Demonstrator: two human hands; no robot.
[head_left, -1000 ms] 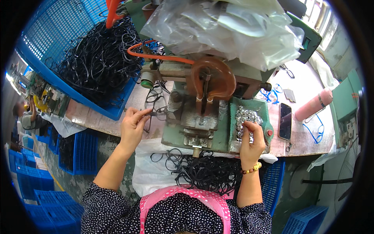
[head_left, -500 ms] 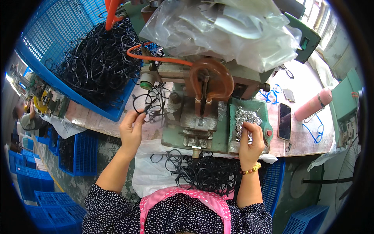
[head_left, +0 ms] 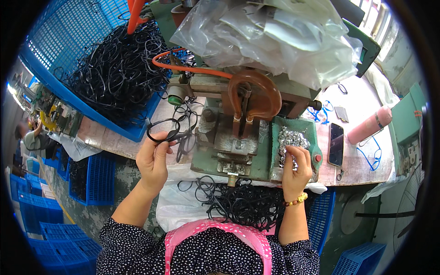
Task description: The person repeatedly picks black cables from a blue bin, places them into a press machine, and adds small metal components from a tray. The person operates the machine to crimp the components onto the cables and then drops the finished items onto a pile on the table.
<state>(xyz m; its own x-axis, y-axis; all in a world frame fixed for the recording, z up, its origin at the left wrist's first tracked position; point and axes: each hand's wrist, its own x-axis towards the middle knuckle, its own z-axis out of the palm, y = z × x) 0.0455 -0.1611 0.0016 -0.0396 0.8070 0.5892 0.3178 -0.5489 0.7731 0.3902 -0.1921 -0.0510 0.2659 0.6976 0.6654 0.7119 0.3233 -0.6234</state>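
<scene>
My left hand (head_left: 153, 158) is closed on a black eyeglass frame (head_left: 163, 130), held by one edge between thumb and fingers with its loop upward. Just beyond it, more black frames (head_left: 187, 120) lie on the table. My right hand (head_left: 297, 166) is over a green tray (head_left: 313, 130) of small silver metal pieces (head_left: 291, 139). Its thumb and fingers are pinched together at the pieces; whatever is between the fingertips is too small to make out. Between my hands stands a green bench machine (head_left: 208, 160) with a brown, horseshoe-shaped coil (head_left: 255, 94).
A blue basket (head_left: 98, 120) heaped with black frames tilts at the left. Black frames (head_left: 247, 204) cover white plastic on my lap. Clear plastic bags (head_left: 266, 36) hang over the machine. A phone (head_left: 335, 144), a pink bottle (head_left: 370, 125) and blue frames (head_left: 373, 153) lie at the right.
The frame in my left hand has turned, its loop now wider to view and tipped to the left. My right hand stays at the metal pieces, with its fingers shifted slightly.
</scene>
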